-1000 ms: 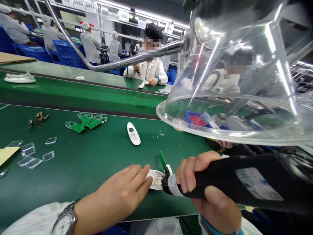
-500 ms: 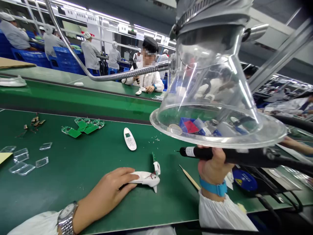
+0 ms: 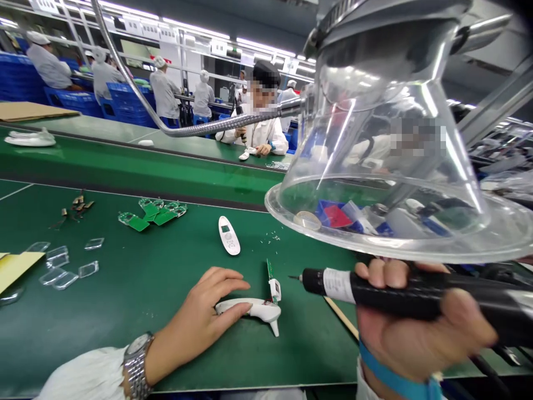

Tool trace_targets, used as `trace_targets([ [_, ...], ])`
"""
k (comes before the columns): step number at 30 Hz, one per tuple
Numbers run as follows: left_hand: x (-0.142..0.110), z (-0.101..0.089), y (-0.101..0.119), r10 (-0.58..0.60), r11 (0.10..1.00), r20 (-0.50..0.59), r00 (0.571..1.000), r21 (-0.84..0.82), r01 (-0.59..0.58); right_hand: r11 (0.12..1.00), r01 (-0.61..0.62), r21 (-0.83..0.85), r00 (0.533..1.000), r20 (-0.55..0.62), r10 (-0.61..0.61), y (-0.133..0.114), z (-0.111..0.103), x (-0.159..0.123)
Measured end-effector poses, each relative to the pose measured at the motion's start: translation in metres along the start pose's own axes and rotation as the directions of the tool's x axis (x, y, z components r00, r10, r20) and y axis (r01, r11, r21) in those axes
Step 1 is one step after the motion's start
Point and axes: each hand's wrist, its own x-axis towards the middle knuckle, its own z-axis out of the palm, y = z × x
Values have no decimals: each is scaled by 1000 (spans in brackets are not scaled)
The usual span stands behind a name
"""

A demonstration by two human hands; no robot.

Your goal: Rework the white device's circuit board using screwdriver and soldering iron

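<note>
A white handheld thermometer housing (image 3: 266,311) lies on the green bench, with a small circuit board (image 3: 270,270) and white display piece (image 3: 275,290) standing up from its front end. My left hand (image 3: 204,303) is at its rear; the thumb touches the housing while the other fingers are stretched out and raised, apart from it. My right hand (image 3: 410,322) is wrapped round a black electric screwdriver (image 3: 325,281), whose bit points left toward the upright board. A white cover with a window (image 3: 229,236) lies farther back, beside scattered tiny screws (image 3: 275,238).
A clear fume hood (image 3: 375,166) hangs low over the right hand. Green circuit boards (image 3: 156,212), clear plastic lenses (image 3: 58,256) and small wired parts (image 3: 77,208) lie on the left. A wooden stick (image 3: 342,318) lies near the screwdriver. A co-worker (image 3: 266,130) sits across the bench.
My right hand has brought the screwdriver lower and nearer the camera, its bit closer to the board. The left fingers have lifted and spread off the housing. The view has shifted slightly.
</note>
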Motion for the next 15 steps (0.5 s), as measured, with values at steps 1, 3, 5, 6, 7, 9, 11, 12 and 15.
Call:
trace_targets([
  [1,2,1,4,-10,1000,-7,1000,-14,10,996,-41,79,999,11,41,-9,5,-7],
  [3,7,5,12,-26,999,10,1000,-47,26,979,-90,182,996,34,85,-19,12,-20],
  [5,9,9,18,-26,996,39,999,-90,30,969,-130,210,990,78,116,-21,17,-27],
  [6,10,11,20,-20,994,44,999,-110,25,968,-136,210,989,86,121,-20,18,-29],
  [7,10,12,22,-11,992,35,999,-127,16,970,-135,204,989,86,119,-19,19,-30],
  [9,10,13,23,15,990,5,1000,-142,-14,974,-133,182,990,74,122,-17,21,-32],
  [11,9,11,23,44,990,-20,999,-131,-46,977,-136,162,989,84,123,-16,21,-33],
  [12,8,10,22,59,991,-27,998,-118,-62,979,-137,152,988,97,123,-16,21,-33],
  [15,7,5,21,110,992,-34,993,-50,-112,986,-122,111,983,154,104,-16,21,-36],
])
